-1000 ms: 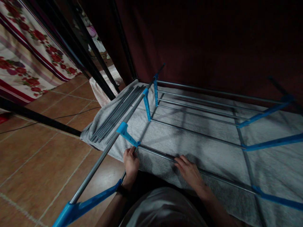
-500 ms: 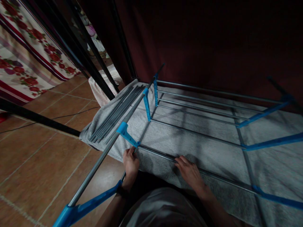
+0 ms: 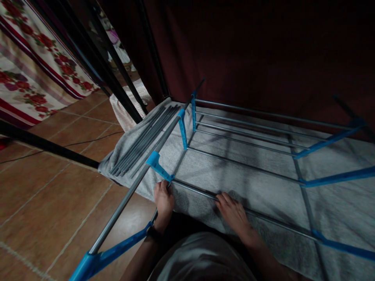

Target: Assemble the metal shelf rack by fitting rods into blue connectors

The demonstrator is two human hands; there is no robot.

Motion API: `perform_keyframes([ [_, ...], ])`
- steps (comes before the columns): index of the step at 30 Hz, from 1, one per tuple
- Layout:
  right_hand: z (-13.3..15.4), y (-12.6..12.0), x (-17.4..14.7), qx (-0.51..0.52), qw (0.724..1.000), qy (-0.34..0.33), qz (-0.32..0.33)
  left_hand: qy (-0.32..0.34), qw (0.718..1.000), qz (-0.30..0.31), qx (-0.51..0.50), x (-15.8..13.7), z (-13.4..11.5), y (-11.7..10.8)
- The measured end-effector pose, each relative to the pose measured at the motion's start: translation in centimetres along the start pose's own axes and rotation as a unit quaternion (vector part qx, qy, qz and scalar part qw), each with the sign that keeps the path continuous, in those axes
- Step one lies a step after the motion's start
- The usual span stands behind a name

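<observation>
The left hand (image 3: 164,201) grips the blue-jointed, grey metal-tube rack (image 3: 246,165) beside a corner joint while the right hand (image 3: 233,212) curls over its near crossbar (image 3: 193,189), seemingly steadying the frame, which overhangs the grey fleecy cloth's (image 3: 252,191) near-left edge.

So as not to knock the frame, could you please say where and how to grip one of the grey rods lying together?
Probably mid-length, from above on the left: the grey rods are thin, straight and side by side; a long tube runs along their right.
</observation>
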State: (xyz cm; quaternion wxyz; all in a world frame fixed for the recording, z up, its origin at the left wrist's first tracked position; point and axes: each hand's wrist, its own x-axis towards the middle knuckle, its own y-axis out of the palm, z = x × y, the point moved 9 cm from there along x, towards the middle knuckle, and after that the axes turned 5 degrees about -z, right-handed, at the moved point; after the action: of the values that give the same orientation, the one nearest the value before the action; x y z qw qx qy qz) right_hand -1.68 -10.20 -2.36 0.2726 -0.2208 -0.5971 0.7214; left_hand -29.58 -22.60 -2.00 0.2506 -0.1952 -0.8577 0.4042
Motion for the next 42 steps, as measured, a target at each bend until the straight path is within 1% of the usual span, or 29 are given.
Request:
perform_keyframes([
  [6,0.8,-0.5,0.8,-0.007,1.000,-0.018,0.025,-0.012,0.999,0.005,0.033,0.2,0.0,0.6],
  [13,0.8,-0.5,0.8,-0.004,1.000,-0.015,0.022,-0.003,1.000,-0.003,0.006,0.3,0.3,0.7],
  [19,0.7,-0.2,1.0,0.002,0.999,-0.014,0.039,0.001,1.000,0.008,0.025,0.3,0.5,1.1],
  [25,0.8,-0.6,1.2,0.007,0.999,-0.011,0.049,0.006,0.999,0.005,0.032,0.2,0.2,1.0],
  [37,0.6,-0.5,1.3,0.034,0.998,-0.009,0.053,-0.003,0.999,-0.001,0.043,0.3,0.0,0.9],
  [40,0.7,-0.5,1.3,0.032,0.998,-0.016,0.045,-0.008,0.999,0.001,0.047,0.3,-0.1,0.8],
  [42,0.9,-0.5,1.3,0.029,0.999,-0.019,0.028,-0.012,0.999,0.001,0.052,0.3,-0.1,0.8],
])
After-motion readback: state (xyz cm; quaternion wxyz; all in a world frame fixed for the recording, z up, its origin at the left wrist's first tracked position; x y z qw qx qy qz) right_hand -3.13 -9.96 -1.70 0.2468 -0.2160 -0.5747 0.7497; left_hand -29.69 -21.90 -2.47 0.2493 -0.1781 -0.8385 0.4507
